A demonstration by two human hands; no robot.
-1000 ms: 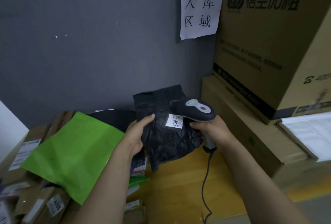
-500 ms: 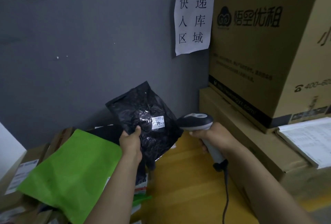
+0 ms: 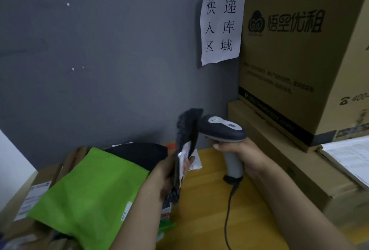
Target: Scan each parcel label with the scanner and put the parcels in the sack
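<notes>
Nearest to us, at the lower left, a green bag (image 3: 85, 189) lies over a heap of boxes (image 3: 24, 199) that carry white stickers. Beside it our two forearms reach forward over the yellow table (image 3: 203, 209). The dark cable (image 3: 227, 215) of the scanner runs down across the table toward us.

Our left hand (image 3: 169, 172) grips the black parcel (image 3: 187, 128) by its lower part, with the fingers (image 3: 188, 163) curled round its right side. The parcel stands upright in the air above the table. We see it almost from its edge, and it is blurred. Its white label (image 3: 196, 164) shows at the lower part, partly under the fingers, and the print is too blurred to read.

Our right hand (image 3: 241, 150) is closed round the grey handle of the scanner (image 3: 221, 128). The dark head of the scanner points left, at the parcel. Its nose is just beside the upper edge of the parcel; we cannot tell if they touch.

Behind the green bag lies a black bag (image 3: 139, 154), flat. On the right stands a low carton (image 3: 279, 166), and a big carton (image 3: 289, 60) with dark print stands on top of it. A stack of papers (image 3: 347, 158) rests on the low carton at the right edge. Farthest is the grey wall (image 3: 99, 70). A paper sign (image 3: 221, 24) with six characters hangs on it, just beside the big carton.
</notes>
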